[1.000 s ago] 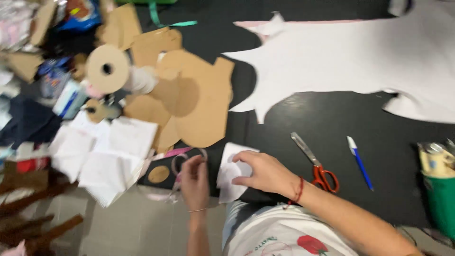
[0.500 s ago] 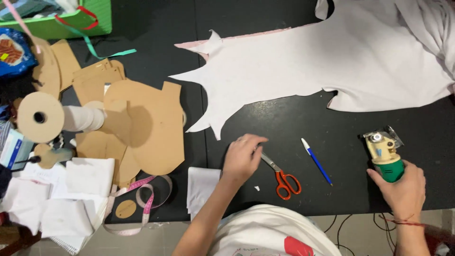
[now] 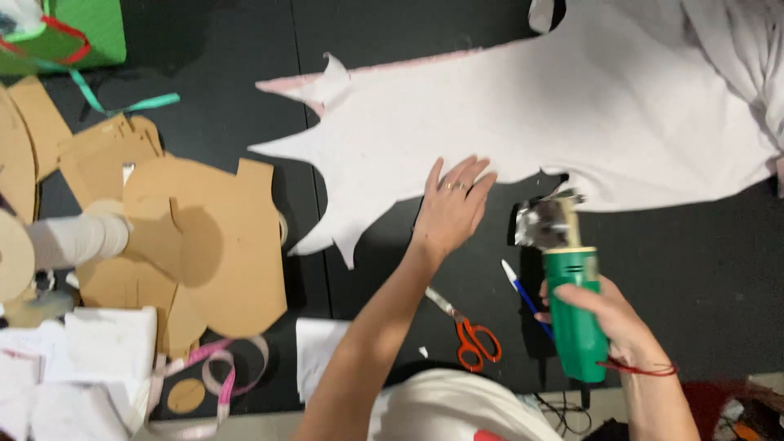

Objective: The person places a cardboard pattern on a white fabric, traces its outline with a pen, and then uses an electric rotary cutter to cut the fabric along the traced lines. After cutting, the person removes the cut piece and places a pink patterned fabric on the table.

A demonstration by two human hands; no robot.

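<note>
Cutting step: my left hand (image 3: 451,208) flat, open on white fabric (image 3: 572,114); right hand (image 3: 608,318) clasps green cutter (image 3: 574,314), needs lining up at edge.

cutter (image 3: 576,327) green | fabric (image 3: 523,122) white | scissors (image 3: 474,339) orange-handled | table (image 3: 212,49) black | patterns (image 3: 212,237) brown

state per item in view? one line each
Left hand: open, flat on the white fabric.
Right hand: closed around the green cutter.
White fabric: spread flat on the black table, edge jagged.
Green cutter: held, metal head toward the fabric.
Scissors: lying on the table, untouched.
Blue pen: lying beside the cutter.
Cardboard patterns: stacked.
</note>
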